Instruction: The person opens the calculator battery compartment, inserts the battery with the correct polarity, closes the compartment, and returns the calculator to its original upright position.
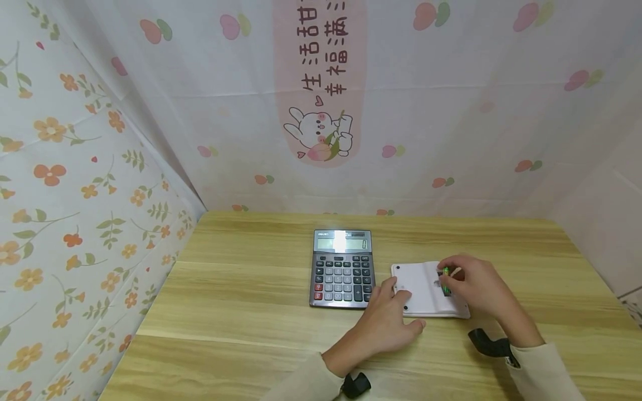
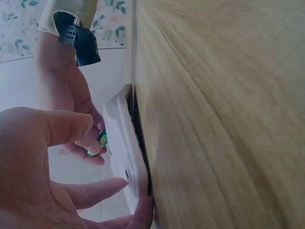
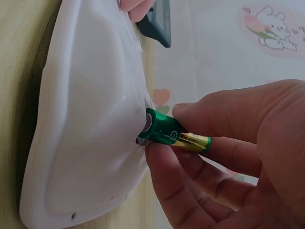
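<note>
A white device [image 1: 417,281] lies with its underside up on the wooden table, showing rubber feet and a battery recess with a dark interior. My right hand [image 1: 478,287] pinches a green and gold battery [image 3: 164,129] between thumb and fingers, right at that recess. In the right wrist view the battery is tilted, one end against the white housing. With loosely spread fingers, my left hand [image 1: 382,323] rests on the device's left side, a fingertip on its edge in the left wrist view; the thumb stands off it. How far the battery is seated is hidden.
Just left of the white device, a dark desk calculator [image 1: 343,273] lies face up, its display showing 0. Wood-grain table top [image 1: 241,289] extends to both sides. Patterned cloth [image 1: 210,111] hangs behind and at the left.
</note>
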Demonstrator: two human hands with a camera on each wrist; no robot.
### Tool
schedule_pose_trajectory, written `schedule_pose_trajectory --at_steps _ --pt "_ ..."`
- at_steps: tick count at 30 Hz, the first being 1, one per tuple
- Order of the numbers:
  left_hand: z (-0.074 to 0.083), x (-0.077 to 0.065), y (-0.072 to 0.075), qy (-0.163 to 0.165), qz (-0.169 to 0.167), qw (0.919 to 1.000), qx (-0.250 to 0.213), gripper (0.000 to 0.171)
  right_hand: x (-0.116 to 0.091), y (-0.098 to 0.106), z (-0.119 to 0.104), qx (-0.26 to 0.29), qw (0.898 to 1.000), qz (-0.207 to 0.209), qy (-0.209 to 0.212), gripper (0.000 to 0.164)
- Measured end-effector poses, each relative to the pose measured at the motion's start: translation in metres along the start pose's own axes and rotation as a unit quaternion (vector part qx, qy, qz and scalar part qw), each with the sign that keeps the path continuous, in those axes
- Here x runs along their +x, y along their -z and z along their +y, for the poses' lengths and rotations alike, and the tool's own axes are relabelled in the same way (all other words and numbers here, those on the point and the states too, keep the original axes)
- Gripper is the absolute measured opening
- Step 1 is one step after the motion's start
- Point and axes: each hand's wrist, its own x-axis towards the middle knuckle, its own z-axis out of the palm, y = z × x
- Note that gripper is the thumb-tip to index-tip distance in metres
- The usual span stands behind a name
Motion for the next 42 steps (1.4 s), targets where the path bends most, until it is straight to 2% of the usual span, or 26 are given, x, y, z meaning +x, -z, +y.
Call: schedule_pose_trajectory --at_steps 15,24,42 --pt "0.0012 -0.0008 0.0002 0.003 0.001 1.0000 0.004 0.064 -0.0011 -0.0026 -0.0002 -0.017 1.000 0.001 0.008 0.014" --pt "0.0012 -0.0006 -0.0013 0.003 0.000 1.0000 0.009 0.064 0.0001 -0.0036 0.0002 -0.012 1.000 0.005 0.002 0.026" --pt "0.0005 -0.0021 -0.0026 -0.003 0.006 0.9998 0.020 0.065 -0.0002 -0.0035 0.0005 -0.023 1.000 0.002 -0.003 0.025"
